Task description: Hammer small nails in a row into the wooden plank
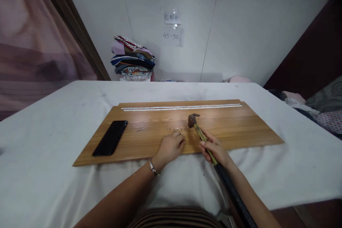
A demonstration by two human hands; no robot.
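Note:
My right hand (213, 150) is wrapped round the handle of a claw hammer (221, 172), gripping its yellowish upper part above the long black grip. The rusty hammer head (191, 121) is over the wooden board (240, 128), with its claw pointing right. A row of small nails (177, 129) shows in the middle of the board. Just in front of that row, my left hand (172, 145) rests on the board with its fingers curled in. Whatever those fingers hold, if anything, is hidden. A few loose nails (139, 129) lie farther left on the board.
A black phone (110, 138) lies at the board's left end. Two long white strips (181, 107) run along its far edge. The board rests on a white-covered table (48, 131). Folded clothes (133, 58) are stacked behind the table, against a wall with paper notes (172, 36).

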